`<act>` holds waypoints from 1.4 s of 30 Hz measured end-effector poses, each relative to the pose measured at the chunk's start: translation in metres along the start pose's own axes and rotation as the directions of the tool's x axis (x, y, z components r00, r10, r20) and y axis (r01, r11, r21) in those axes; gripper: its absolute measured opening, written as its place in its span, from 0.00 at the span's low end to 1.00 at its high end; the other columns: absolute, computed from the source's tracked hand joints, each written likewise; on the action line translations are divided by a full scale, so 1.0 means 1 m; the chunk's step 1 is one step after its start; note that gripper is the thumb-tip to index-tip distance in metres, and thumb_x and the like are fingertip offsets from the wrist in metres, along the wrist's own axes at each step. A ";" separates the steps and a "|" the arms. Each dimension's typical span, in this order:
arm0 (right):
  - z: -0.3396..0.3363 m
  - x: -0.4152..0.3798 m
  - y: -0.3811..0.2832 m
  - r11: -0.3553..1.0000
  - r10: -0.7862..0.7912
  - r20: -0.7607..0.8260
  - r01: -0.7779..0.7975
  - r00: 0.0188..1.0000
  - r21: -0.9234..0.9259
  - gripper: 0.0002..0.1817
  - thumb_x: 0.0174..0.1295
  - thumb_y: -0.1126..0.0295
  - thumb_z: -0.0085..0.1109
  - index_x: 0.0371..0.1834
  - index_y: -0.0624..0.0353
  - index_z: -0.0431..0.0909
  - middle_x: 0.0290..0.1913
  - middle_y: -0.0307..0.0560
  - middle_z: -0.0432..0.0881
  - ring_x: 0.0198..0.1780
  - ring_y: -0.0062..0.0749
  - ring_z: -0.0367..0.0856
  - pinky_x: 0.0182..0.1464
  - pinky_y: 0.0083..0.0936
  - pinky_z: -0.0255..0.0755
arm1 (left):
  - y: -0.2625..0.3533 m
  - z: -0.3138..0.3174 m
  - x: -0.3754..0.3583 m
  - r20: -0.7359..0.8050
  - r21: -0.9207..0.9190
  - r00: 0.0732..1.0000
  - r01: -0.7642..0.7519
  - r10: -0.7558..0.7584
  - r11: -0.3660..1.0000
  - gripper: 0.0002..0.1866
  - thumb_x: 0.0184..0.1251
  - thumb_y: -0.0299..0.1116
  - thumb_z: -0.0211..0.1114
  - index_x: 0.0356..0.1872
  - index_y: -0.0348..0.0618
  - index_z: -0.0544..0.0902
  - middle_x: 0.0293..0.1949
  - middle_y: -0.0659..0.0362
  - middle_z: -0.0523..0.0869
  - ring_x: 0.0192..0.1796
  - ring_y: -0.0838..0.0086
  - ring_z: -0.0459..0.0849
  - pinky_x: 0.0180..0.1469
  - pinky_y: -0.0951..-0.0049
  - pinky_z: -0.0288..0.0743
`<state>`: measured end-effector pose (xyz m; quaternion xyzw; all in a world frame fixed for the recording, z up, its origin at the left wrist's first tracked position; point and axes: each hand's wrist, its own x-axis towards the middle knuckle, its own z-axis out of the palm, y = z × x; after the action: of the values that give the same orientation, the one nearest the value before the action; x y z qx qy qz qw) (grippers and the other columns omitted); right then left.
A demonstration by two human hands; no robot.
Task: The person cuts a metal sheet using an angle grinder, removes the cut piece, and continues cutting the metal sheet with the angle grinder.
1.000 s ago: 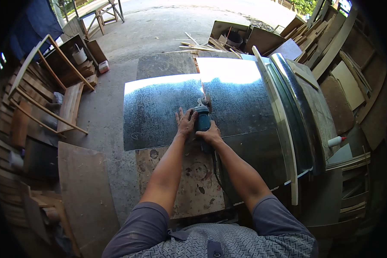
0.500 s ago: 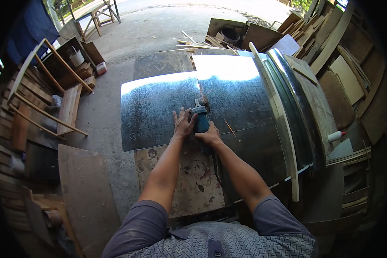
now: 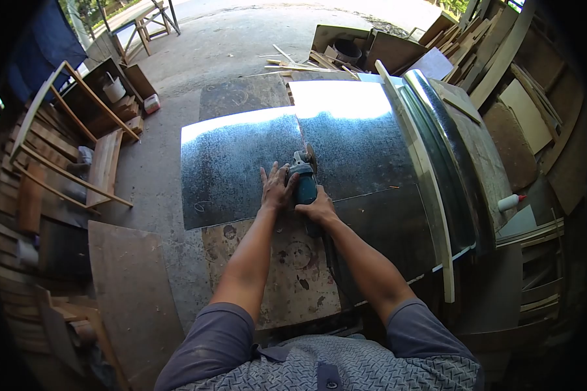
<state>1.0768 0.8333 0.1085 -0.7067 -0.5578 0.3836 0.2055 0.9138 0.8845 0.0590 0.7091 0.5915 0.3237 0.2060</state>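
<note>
A teal angle grinder (image 3: pixel 306 188) sits over the shiny metal sheet (image 3: pixel 241 163), its disc (image 3: pixel 311 155) along a seam or cut line in the sheet. My right hand (image 3: pixel 318 207) is closed around the grinder's body from the right, with the cord trailing down below it. On the left, my left hand (image 3: pixel 276 189) has its fingers spread and pointing forward, against the grinder's side. Whether its thumb grips the tool is hidden. A small orange streak, like a spark, shows on the sheet to the right.
Under the sheet lies a stained wooden board (image 3: pixel 267 280). A long wooden strip (image 3: pixel 430 189) and rolled sheet metal (image 3: pixel 456 156) are at the right. A glue bottle (image 3: pixel 510 202) stands farther right. A wooden chair frame (image 3: pixel 65 137) is at the left; scrap wood (image 3: pixel 306 65) lies ahead.
Both hands and the grinder keep nearly the same place on the sheet. The orange streaks right of the grinder have changed position, and those by the disc have faded. The view shifted slightly.
</note>
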 end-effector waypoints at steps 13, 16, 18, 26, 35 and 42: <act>-0.005 -0.015 0.001 1.000 -0.018 0.017 0.018 1.000 0.011 0.49 0.38 0.54 0.79 0.65 0.61 0.68 0.55 0.62 0.82 0.58 0.51 0.82 0.61 0.39 0.75 | -0.001 -0.001 -0.001 -0.027 0.003 1.000 -0.015 0.015 1.000 0.41 0.71 0.69 0.47 0.67 0.43 0.76 0.68 0.44 0.75 0.80 0.55 0.58 0.81 0.47 0.23; -0.007 -0.019 0.002 1.000 -0.001 0.028 0.001 1.000 -0.002 0.49 0.38 0.54 0.79 0.65 0.62 0.67 0.56 0.62 0.81 0.58 0.52 0.82 0.62 0.39 0.75 | -0.002 0.001 -0.001 -0.027 -0.023 0.999 -0.018 0.018 1.000 0.42 0.70 0.70 0.46 0.67 0.43 0.76 0.68 0.46 0.77 0.80 0.56 0.58 0.81 0.47 0.23; -0.008 -0.021 0.001 1.000 0.004 0.028 -0.004 1.000 -0.003 0.49 0.38 0.54 0.78 0.65 0.62 0.67 0.56 0.62 0.81 0.58 0.52 0.82 0.62 0.39 0.74 | -0.001 0.000 -0.001 -0.020 -0.024 1.000 -0.008 0.008 1.000 0.42 0.71 0.70 0.45 0.67 0.43 0.76 0.68 0.47 0.77 0.80 0.56 0.58 0.81 0.47 0.23; -0.004 -0.022 0.014 1.000 0.014 0.043 -0.014 0.999 0.000 0.50 0.38 0.51 0.78 0.66 0.58 0.65 0.57 0.63 0.81 0.60 0.56 0.81 0.63 0.42 0.74 | 0.002 -0.002 -0.001 -0.021 -0.056 1.000 -0.003 0.002 0.998 0.44 0.70 0.71 0.45 0.68 0.39 0.75 0.67 0.47 0.78 0.81 0.57 0.56 0.81 0.48 0.21; -0.010 -0.034 0.012 1.000 0.009 0.061 -0.010 0.998 0.020 0.48 0.38 0.52 0.77 0.64 0.58 0.66 0.55 0.63 0.82 0.58 0.56 0.82 0.62 0.42 0.74 | -0.002 0.002 0.000 -0.031 -0.018 0.999 -0.038 0.038 0.999 0.43 0.72 0.70 0.43 0.66 0.39 0.76 0.67 0.48 0.78 0.80 0.56 0.58 0.81 0.46 0.23; -0.012 -0.043 0.013 1.000 0.014 0.043 -0.014 0.999 0.005 0.47 0.38 0.52 0.77 0.63 0.58 0.67 0.54 0.63 0.83 0.57 0.57 0.82 0.61 0.42 0.75 | -0.001 0.001 -0.001 -0.031 -0.015 0.999 -0.033 0.032 0.999 0.42 0.73 0.69 0.42 0.66 0.39 0.77 0.67 0.48 0.78 0.80 0.56 0.59 0.81 0.46 0.24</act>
<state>1.0904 0.7908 0.1202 -0.7017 -0.5562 0.4015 0.1927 0.9140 0.8840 0.0572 0.7120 0.5804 0.3425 0.1973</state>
